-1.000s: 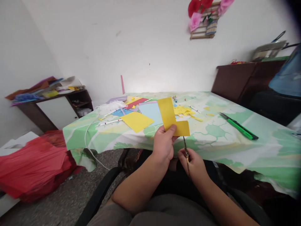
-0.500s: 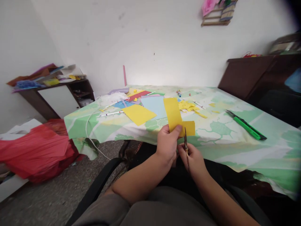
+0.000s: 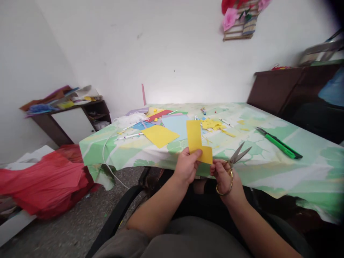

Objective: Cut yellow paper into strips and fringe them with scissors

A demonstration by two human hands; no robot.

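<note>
Scissors [image 3: 232, 163] have swung right in my curled right hand [image 3: 225, 179], left hand [image 3: 187, 166] pinching paper [image 3: 194, 136]: seemingly between cuts, the next needing realigned blades [image 3: 237, 156].

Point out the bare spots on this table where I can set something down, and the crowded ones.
Bare tablecloth shows right of the green cutter and behind it, toward the brown cabinet. Crowded: from the white tangle across the coloured sheets to the yellow scraps. At the near edge, the right hand holds open scissors.
</note>
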